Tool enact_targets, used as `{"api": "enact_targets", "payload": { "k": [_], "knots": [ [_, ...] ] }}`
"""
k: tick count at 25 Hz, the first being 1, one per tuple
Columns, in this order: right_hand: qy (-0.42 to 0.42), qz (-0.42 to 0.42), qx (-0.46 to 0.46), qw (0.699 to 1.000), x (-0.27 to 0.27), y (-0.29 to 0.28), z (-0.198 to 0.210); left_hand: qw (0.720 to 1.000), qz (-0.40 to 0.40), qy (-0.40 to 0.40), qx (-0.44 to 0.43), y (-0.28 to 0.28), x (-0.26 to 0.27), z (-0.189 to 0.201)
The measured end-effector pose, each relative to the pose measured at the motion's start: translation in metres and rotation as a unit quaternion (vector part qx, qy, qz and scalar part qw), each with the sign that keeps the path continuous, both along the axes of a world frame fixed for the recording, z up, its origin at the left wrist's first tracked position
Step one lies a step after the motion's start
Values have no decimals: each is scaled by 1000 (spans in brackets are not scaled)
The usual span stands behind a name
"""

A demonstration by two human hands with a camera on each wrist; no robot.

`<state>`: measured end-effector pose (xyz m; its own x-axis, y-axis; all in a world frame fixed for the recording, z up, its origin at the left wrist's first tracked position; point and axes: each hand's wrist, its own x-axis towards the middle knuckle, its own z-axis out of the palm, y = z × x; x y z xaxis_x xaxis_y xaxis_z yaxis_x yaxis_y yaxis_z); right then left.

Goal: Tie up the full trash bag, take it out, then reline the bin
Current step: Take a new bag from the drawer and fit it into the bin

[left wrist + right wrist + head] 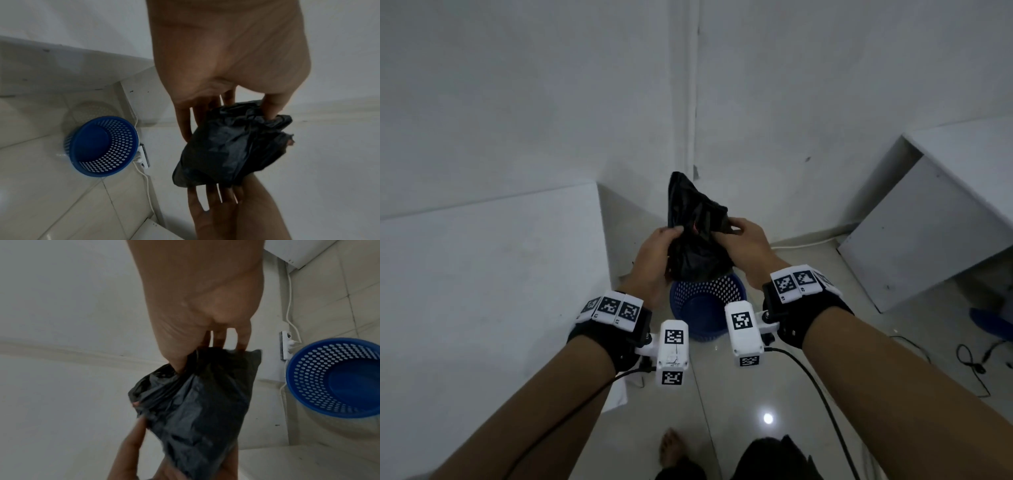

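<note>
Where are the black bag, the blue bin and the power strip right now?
black bag (697,246), head view, on its crumpled middle between the hands.
blue bin (123,168), left wrist view, on its near rim.
power strip (284,345), right wrist view, on its white body beside the bin.

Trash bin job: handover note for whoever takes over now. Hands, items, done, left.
Left hand: grips the black bag on its left side.
Right hand: pinches the bag's right edge.
The bag is crumpled and held in the air above the blue bin.
The bin stands on the floor in the corner, with no liner and nothing inside.
Done: bin emptied. No tied full bag is in view.
Left: likely open this bag and line the bin.
</note>
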<state>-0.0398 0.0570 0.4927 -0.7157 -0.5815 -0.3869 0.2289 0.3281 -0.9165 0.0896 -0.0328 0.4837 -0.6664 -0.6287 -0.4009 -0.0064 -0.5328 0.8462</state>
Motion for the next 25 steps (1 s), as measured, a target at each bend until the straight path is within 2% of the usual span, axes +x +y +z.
{"api": "enact_targets", "payload": {
  "k": [2, 7, 12, 14, 15, 16, 17, 19, 22, 25],
  "knots": [
    [17, -2, -18, 1000, -23, -5, -8, 1000, -1, 0, 27, -10, -16, -6],
    [46, 5, -83, 995, -85, -17, -24, 988, 112, -103, 15, -19, -50, -28],
    [57, 63, -108, 990, -132, -41, -46, 971, 170, -170, 3, -16, -84, -62],
    [81, 76, -104, 988, -145, -53, -60, 949, 204, -238, -21, -22, -95, -75],
    [90, 83, -106, 987, -149, -58, -65, 932, 208, -290, -58, -26, -96, -80],
    [94, 90, -111, 985, -153, -61, -73, 922, 212, -309, -95, -27, -99, -82],
    [96, 94, -116, 984, -156, -63, -78, 924, 211, -294, -128, -27, -102, -81],
    [98, 105, -117, 983, -159, -68, -88, 944, 164, -242, -153, -33, -112, -73],
    [97, 127, -123, 979, -161, -73, -94, 974, 94, -168, -118, -49, -122, -67],
    [103, 143, -131, 976, -166, -79, -106, 982, 124, -122, -73, -58, -132, -88]
  ]
}}
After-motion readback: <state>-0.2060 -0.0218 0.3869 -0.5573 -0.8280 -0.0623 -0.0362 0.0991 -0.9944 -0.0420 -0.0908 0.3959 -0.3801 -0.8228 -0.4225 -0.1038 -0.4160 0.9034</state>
